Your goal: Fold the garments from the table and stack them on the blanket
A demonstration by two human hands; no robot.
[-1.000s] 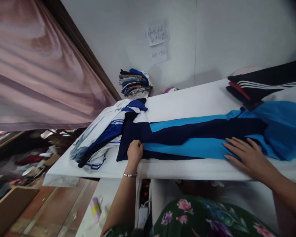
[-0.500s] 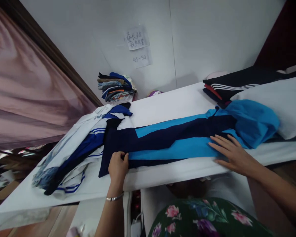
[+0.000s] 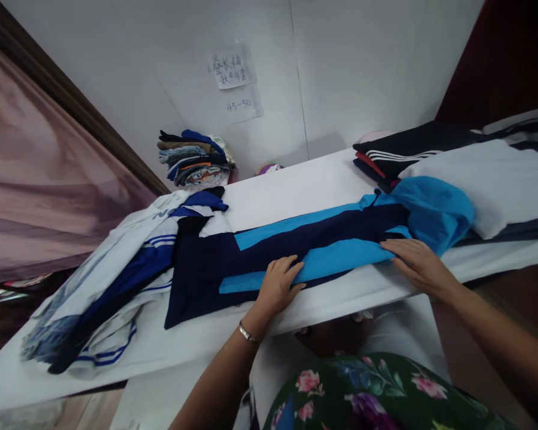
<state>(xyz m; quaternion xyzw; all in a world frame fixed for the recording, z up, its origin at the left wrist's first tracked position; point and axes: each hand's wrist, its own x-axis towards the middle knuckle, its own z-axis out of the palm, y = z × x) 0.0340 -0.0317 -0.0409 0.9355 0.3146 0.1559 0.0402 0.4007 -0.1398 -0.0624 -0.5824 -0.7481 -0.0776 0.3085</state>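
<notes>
A pair of navy trousers with light blue side panels [image 3: 296, 248] lies stretched left to right across a white table [image 3: 296, 191]. My left hand [image 3: 277, 285] rests flat on the near edge of the trousers around their middle, fingers spread, a bracelet on the wrist. My right hand [image 3: 416, 263] presses flat on the light blue cloth further right, just in front of the bunched blue waist part [image 3: 434, 209]. Neither hand grips the cloth.
A heap of white and blue garments [image 3: 116, 275] lies at the table's left end. Black clothes with white stripes [image 3: 403, 152] and a white garment [image 3: 488, 179] sit at the right. A folded stack [image 3: 192, 158] stands by the wall under paper notes [image 3: 233, 68]. A pink curtain [image 3: 40, 191] hangs left.
My left hand let go of the trouser cuff end and slid right to the middle of the leg, now lying flat. My right hand stayed pressed on the blue cloth. The view swung right.
</notes>
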